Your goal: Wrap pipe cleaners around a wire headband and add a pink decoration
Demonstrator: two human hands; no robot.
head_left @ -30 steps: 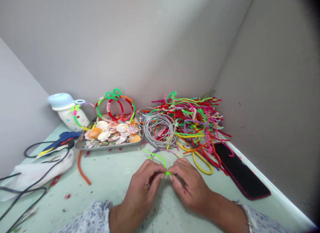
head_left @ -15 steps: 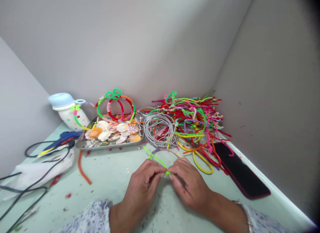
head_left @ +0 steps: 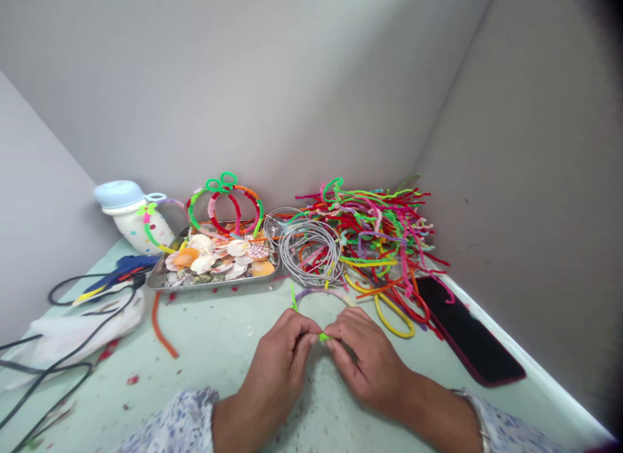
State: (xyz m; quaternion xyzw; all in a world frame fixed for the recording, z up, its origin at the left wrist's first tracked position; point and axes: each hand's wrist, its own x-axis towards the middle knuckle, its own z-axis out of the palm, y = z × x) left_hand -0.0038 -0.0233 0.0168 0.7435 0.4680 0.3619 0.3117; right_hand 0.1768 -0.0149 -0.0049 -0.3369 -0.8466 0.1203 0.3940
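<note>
My left hand and my right hand meet fingertip to fingertip over the table, both pinching a bright green pipe cleaner. Only a short bit of it shows between the thumbs and forefingers; my fingers hide the rest. Just beyond the hands, an arc of purple and pale fuzzy pipe cleaner curves over the tabletop. At its left end a green tip sticks up behind my left hand. Whether that tip joins the piece in my fingers, I cannot tell.
A metal tray of seashells holds finished-looking pipe-cleaner rings. Behind my hands lie coiled grey wire and a tangled pipe-cleaner heap. A phone lies right; a bottle, cables and plastic bag sit left.
The long green strand that slanted from my fingers toward the upper left no longer shows there. A green tip now stands upright by the purple arc. Both hands stay nearly in place.
</note>
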